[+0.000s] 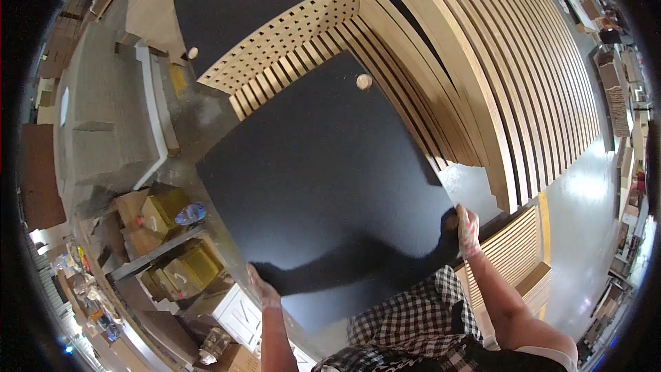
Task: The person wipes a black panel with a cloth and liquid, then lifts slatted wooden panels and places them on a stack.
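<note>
A large black board [323, 165] fills the middle of the view, tilted with its near edge toward me. My left hand [264, 289] is closed on its left edge near the lower corner. At its right edge, my right hand [468, 233], in a whitish glove with red marks, grips the side near the corner. The fingers under the board are hidden. A small round pale disc [363, 81] sits near the board's far corner. Beyond it stands a wooden slatted piece [275, 79] with a panel full of holes [292, 28], and the board's far end lies against the slats.
A stack of long wooden slatted panels [509, 62] rises at the right. Another black board [241, 0] lies at the far left. A cart with yellow bins [196, 265] and a plastic bottle [191, 214] stands at my left. A slatted panel [509, 248] lies beside my right arm.
</note>
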A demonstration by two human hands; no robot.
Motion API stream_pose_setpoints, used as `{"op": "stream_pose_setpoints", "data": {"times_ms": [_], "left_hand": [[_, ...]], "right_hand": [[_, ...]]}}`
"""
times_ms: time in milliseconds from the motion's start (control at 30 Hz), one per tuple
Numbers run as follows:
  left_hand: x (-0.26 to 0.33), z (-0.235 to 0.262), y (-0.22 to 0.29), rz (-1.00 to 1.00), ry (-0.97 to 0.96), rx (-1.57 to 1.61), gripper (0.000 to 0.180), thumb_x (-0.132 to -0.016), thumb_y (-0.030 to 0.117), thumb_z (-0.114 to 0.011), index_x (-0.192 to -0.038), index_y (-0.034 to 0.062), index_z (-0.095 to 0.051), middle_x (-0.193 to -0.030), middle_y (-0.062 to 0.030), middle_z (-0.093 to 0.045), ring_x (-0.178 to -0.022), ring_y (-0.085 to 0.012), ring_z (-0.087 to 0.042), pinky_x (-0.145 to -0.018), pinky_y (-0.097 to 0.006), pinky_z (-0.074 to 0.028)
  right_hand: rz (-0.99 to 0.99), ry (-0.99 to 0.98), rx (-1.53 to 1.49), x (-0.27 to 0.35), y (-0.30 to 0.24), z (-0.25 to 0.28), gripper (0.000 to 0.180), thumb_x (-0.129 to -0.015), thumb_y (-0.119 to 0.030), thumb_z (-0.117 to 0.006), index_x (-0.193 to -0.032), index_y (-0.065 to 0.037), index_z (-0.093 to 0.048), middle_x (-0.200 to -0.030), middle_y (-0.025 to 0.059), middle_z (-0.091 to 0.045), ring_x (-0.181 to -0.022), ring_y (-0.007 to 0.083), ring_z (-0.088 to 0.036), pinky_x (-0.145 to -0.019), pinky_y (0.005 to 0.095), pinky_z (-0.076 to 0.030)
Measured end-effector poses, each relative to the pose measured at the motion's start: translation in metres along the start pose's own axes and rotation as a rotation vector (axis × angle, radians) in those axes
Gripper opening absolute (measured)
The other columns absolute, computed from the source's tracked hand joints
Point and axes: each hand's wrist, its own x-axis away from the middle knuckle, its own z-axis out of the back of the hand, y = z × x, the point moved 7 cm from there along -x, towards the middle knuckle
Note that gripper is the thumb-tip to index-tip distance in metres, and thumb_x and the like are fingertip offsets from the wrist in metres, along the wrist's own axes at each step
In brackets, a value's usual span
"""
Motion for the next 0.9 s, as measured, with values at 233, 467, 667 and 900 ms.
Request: {"op": "stream_pose_setpoints", "data": {"times_ms": [233, 467, 667, 900], "left_hand": [[-0.057, -0.143, -0.027, 0.046, -0.116, -0.030, 0.061, -0.089, 0.038, -0.040, -0.129, -0.0056, -0.027, -0.138, -0.0105, -0.025, -0.128, -0.0175, -0.023, -0.105, -0.028, -0.012], [-0.073, -0.207, -0.007, 0.099, -0.088, -0.026, 0.059, -0.088, 0.037, -0.045, -0.127, -0.0059, -0.032, -0.136, -0.0074, -0.030, -0.123, -0.0173, -0.030, -0.103, -0.026, -0.017], [-0.121, -0.195, -0.023, 0.112, -0.048, -0.065, 0.062, -0.087, 0.039, -0.046, -0.127, -0.0055, -0.032, -0.134, -0.0074, -0.033, -0.121, -0.0176, -0.032, -0.102, -0.028, -0.020], [-0.085, -0.242, -0.029, 0.238, -0.108, -0.149, 0.068, -0.088, 0.044, -0.040, -0.132, -0.0043, -0.020, -0.141, -0.0085, -0.019, -0.129, -0.0191, -0.019, -0.105, -0.029, -0.009]], "right_hand": [[0.272, 0.300, 0.054, -0.135, 0.030, -0.002, 0.032, -0.085, -0.030, -0.048, -0.093, -0.001, -0.060, -0.080, 0.0162, -0.060, -0.077, 0.0289, -0.056, -0.071, 0.0334, -0.043], [0.474, 0.389, 0.417, -0.173, 0.014, -0.017, 0.030, -0.085, -0.031, -0.049, -0.099, -0.006, -0.059, -0.098, 0.0176, -0.059, -0.092, 0.0349, -0.054, -0.083, 0.0403, -0.041], [0.282, 0.326, 0.463, -0.174, -0.029, -0.042, 0.036, -0.083, -0.038, -0.049, -0.100, -0.007, -0.059, -0.095, 0.0201, -0.059, -0.089, 0.0366, -0.056, -0.078, 0.0411, -0.044], [0.778, 0.362, 0.479, -0.128, -0.068, -0.042, 0.024, -0.078, -0.012, -0.055, -0.102, -0.008, -0.056, -0.103, 0.0140, -0.056, -0.093, 0.0315, -0.054, -0.083, 0.0380, -0.042]]}}
